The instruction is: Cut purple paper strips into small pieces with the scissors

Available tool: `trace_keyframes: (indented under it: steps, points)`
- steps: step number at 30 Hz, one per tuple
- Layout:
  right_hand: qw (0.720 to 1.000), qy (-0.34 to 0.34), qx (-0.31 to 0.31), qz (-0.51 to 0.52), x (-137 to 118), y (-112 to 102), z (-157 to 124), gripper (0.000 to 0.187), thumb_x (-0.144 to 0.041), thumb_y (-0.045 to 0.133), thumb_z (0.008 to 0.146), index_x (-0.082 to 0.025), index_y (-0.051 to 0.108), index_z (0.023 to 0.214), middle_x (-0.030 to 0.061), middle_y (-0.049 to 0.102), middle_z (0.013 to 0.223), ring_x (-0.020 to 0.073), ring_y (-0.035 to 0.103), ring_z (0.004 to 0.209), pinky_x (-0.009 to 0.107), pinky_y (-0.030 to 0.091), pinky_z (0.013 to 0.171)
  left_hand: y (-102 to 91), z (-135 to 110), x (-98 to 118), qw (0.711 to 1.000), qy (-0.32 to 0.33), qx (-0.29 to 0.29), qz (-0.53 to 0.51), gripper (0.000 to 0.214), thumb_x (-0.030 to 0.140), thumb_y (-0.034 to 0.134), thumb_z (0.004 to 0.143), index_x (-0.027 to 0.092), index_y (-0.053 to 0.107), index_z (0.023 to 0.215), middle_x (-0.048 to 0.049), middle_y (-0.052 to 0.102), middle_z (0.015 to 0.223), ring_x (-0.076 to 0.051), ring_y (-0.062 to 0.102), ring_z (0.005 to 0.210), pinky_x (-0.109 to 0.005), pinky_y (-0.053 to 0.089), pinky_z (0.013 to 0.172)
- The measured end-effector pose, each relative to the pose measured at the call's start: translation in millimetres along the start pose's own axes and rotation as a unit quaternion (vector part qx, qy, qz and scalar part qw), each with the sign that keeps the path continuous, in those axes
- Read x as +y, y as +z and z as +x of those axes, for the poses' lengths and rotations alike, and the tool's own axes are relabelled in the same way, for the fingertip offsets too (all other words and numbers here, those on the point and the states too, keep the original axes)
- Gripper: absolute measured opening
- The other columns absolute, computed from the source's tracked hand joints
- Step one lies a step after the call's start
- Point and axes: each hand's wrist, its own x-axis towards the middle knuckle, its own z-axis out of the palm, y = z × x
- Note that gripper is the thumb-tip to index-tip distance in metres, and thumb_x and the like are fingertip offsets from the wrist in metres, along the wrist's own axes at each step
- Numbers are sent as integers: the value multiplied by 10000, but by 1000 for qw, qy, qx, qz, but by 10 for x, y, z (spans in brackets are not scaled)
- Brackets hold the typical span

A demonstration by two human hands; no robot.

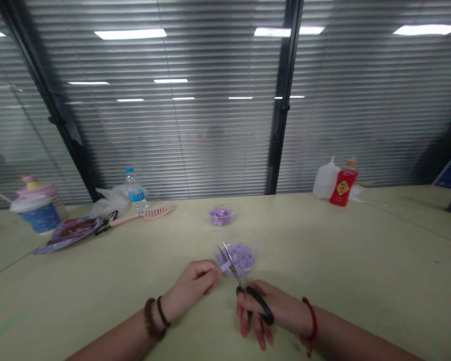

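My left hand (195, 283) pinches a small purple strip (225, 266), whose free end points right over a clear bowl. My right hand (261, 306) grips black-handled scissors (235, 273) by the finger loops. Their blades are slightly parted and point up and away, across the strip near my left fingertips; whether they touch it I cannot tell. Below the blades stands the clear bowl (253, 266), filled with small purple pieces (241, 255). My left fingertips are beside its left rim.
Behind, a second clear bowl (231, 219) holds darker purple pieces. At left are a blue cup (41, 218), a flat purple package (73, 233), a pink hairbrush (156, 212) and a water bottle (136, 193). A red bottle (344, 188) and a white squeeze bottle (325, 180) stand back right.
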Motion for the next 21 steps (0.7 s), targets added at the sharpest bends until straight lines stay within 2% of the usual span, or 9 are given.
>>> trace_keyframes:
  steps: [13,21]
  points:
    - [1000,4,13,-8,-21,7,-10,635,-725,542,552,-96,484,614,50,583,543,69,493,303,134,357,268,4,-13,22,1000,-15,3,-25,392,455,432,789,148,437,546,40,378,473,-79,337,459,-204,260,465]
    - [995,-31,92,19,-6,0,15,605,-720,515,589,-121,432,585,10,535,451,72,462,267,121,300,230,-64,31,-12,997,-18,39,-58,339,451,459,772,153,443,610,49,380,482,-81,348,442,-204,270,453]
